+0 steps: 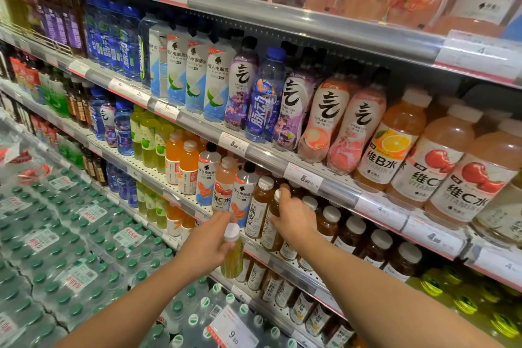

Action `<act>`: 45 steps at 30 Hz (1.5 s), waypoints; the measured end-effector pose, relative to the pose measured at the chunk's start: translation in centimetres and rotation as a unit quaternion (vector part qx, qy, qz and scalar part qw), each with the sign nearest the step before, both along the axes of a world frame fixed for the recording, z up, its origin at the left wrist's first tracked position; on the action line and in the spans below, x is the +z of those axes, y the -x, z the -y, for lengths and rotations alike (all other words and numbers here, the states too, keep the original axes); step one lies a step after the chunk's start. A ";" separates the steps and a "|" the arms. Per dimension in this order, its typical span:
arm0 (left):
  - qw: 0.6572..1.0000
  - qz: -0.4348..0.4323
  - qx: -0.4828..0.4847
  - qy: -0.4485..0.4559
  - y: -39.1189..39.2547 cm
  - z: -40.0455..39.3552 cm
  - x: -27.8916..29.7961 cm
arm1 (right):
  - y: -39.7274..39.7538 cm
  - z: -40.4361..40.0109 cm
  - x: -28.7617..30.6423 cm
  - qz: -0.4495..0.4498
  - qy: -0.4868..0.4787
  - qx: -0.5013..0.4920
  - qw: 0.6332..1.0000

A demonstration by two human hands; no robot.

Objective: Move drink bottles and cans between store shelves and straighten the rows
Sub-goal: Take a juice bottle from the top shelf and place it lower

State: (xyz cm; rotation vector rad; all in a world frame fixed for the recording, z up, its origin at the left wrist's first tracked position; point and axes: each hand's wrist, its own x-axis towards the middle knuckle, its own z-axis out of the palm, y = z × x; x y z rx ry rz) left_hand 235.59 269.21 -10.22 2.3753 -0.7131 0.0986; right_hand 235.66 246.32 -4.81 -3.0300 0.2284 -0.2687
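I am gripping a yellow-green bottle (232, 256) in my left hand (209, 246), fingers closed around its shoulder just under the white cap, and I am holding it upright and clear of the shelf so my other hand has room to work. My right hand (293, 220) is closing around the neck of a brown tea bottle (271, 223) at the front of its row; judging by the grip, I am shifting it to square up the row or to open a slot (which of the two cannot be told from here). The tea bottles (350, 234) behind and to the right are standing in close files on the perforated shelf (158, 175).

My right palm is covering the tea bottle's shoulder, so how firm the contact is remains unclear. The yellow-green bottle's label is facing away. The price strip (303, 178) of the shelf above is hiding the caps of the rear bottles. The packs of water (56, 248) at lower left are blurring toward the frame edge.
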 end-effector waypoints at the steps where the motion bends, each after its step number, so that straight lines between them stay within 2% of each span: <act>1: 1.000 0.002 -0.001 0.001 0.0 0.1 0.0 | 0.0 0.0 0.1 -0.002 0.005 0.000 1.000; 7: 1.000 0.006 -0.010 0.007 0.0 1.0 0.5 | -0.1 0.2 1.3 -0.008 0.061 -0.002 0.998; 15: 1.000 -0.001 -0.016 0.000 0.1 1.5 0.1 | -1.3 0.4 1.9 0.004 -0.057 -0.033 0.998; 28: 1.000 -0.002 -0.011 0.008 0.4 2.4 0.8 | -1.2 -0.1 2.3 -0.009 -0.075 -0.046 0.996; 33: 1.000 0.000 -0.016 0.002 1.1 3.2 1.5 | -0.8 -0.1 2.8 -0.012 -0.086 -0.023 0.996; 36: 1.000 0.005 -0.023 0.006 1.3 3.6 2.0 | 0.7 -0.2 3.3 -0.013 -0.103 0.000 0.995; 40: 0.999 0.004 -0.031 0.022 1.3 4.2 3.8 | 4.4 0.4 3.4 0.032 -0.121 0.048 0.991; 45: 0.997 0.001 -0.052 0.056 2.4 6.8 7.4 | 10.0 2.9 3.8 0.012 -0.217 0.083 0.973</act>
